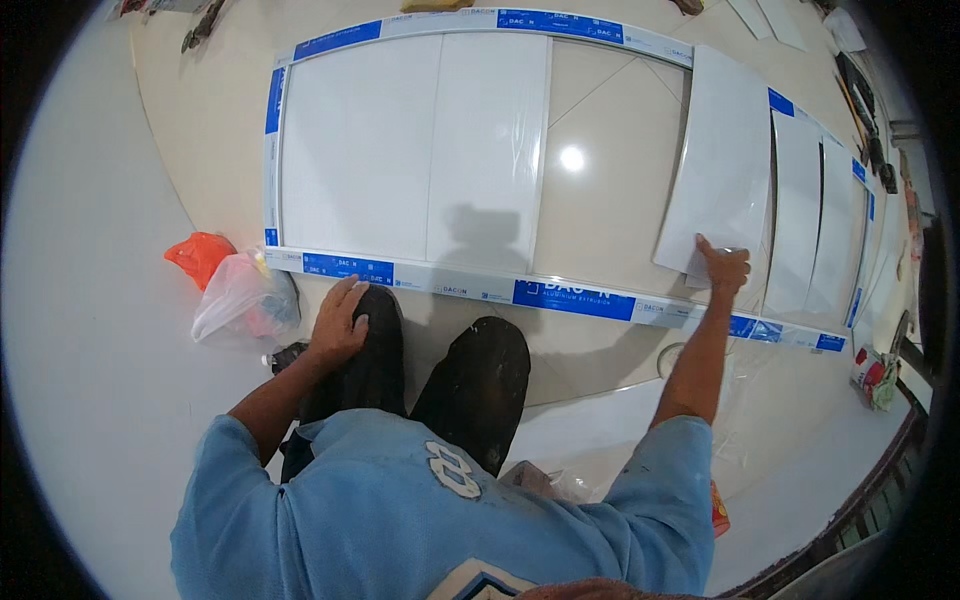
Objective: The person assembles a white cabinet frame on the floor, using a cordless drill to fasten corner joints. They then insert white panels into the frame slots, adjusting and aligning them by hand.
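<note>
A long rectangular frame [455,284] with white and blue protective film lies flat on the floor. Wide white panels [360,150] fill its left part, and bare tile shows through the gap in the middle. On the right, my right hand [722,268] grips the lower edge of a loose white panel [722,150], which lies slightly tilted and overlaps the frame's far rail. Fingers bend around that panel's near corner. My left hand [340,322] rests on my left knee beside the near rail, fingers extended, holding nothing.
Narrower white panels [797,210] sit in the frame's right end. Left of my knee are an orange plastic bag [200,259] and a whitish plastic bag [240,300]. Tools and strips [865,110] lie along the far right. A colourful packet [876,377] is near the right railing.
</note>
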Tool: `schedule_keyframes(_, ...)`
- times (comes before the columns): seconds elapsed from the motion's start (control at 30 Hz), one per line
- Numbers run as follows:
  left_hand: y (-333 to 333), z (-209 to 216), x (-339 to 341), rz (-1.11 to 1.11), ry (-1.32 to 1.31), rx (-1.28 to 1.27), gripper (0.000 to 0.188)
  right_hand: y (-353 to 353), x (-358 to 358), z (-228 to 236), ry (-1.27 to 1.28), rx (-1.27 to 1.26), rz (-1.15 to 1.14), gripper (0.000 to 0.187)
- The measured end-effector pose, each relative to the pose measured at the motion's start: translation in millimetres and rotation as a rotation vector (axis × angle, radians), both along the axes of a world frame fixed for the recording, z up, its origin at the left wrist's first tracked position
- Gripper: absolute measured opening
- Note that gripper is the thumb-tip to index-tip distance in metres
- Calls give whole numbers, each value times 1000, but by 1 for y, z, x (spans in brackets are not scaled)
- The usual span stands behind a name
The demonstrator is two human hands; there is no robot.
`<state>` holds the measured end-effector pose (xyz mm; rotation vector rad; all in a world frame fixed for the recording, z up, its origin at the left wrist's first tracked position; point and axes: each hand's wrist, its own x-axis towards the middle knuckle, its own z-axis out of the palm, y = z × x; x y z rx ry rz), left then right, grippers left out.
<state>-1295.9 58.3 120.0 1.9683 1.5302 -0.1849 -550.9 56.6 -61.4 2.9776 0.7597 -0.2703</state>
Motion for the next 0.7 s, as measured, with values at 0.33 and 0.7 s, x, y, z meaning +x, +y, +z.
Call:
schedule_keyframes(0.33,0,-17,-33,-10,-23,8,67,9,-66,-18,337,367,-133,115)
schedule_keyframes(0.7,17,-33,-5,-152,141,-143,71,2,-72,-45,-81,486,92,29)
